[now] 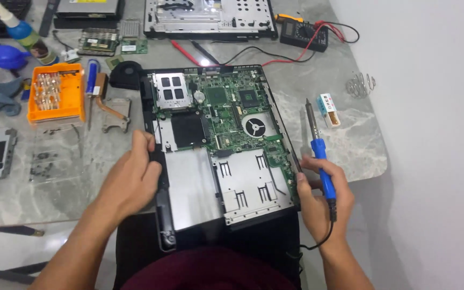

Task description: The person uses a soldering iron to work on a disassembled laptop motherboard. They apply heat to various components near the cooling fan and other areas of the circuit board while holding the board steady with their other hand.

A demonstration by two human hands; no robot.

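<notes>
Dark red cloth (210, 271) fills the near edge, with both forearms reaching out over it. Left hand (132, 180) grips the left edge of the opened laptop base (221, 156), fingers curled over its black rim. Right hand (318, 193) is closed around the blue handle of a soldering iron (318, 147), tip pointing away, while its fingertips touch the base's right edge. Base sits mid-table, near end overhanging the table's near edge toward the lap; green circuit board exposed across the far half, silver metal plates across the near half, black frame all round. Grey marble table (350, 145) ends close on the right, little room past the iron. Left side crowded: orange bit case (55, 91), blue screwdriver (91, 80), loose screws. Multimeter (303, 33) with red leads lies far right.
</notes>
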